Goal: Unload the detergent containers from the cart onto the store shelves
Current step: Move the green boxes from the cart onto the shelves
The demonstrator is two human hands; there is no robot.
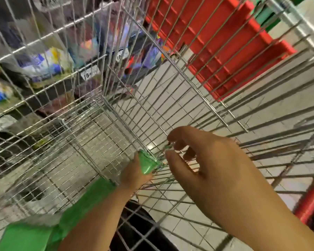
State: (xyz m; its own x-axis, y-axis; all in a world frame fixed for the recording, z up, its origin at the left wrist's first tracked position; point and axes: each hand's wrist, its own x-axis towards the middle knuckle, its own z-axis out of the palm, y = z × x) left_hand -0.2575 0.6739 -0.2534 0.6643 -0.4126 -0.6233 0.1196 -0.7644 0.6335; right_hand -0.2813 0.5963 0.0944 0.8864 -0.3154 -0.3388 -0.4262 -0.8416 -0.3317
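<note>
The wire cart (116, 109) fills the view, and I see no containers inside its basket. My left hand (134, 175), reaching in from a green sleeve, grips a small translucent green plastic piece (147, 163) at the basket's near corner. My right hand (207, 169) hovers just right of it, above the wire side. Its fingers are loosely curled, with the thumb held apart from them. A thin green sliver shows by its fingertips, but the blur hides whether they touch it. Blurred detergent packs (43, 64) stand on the store shelves (43, 95) behind the cart's left wall.
A red plastic crate (216, 44) sits beyond the cart at upper right. Pale floor tiles (170, 82) show through the wires. Shelf price labels (88, 74) face the cart. A red frame post (310, 201) stands at the right edge.
</note>
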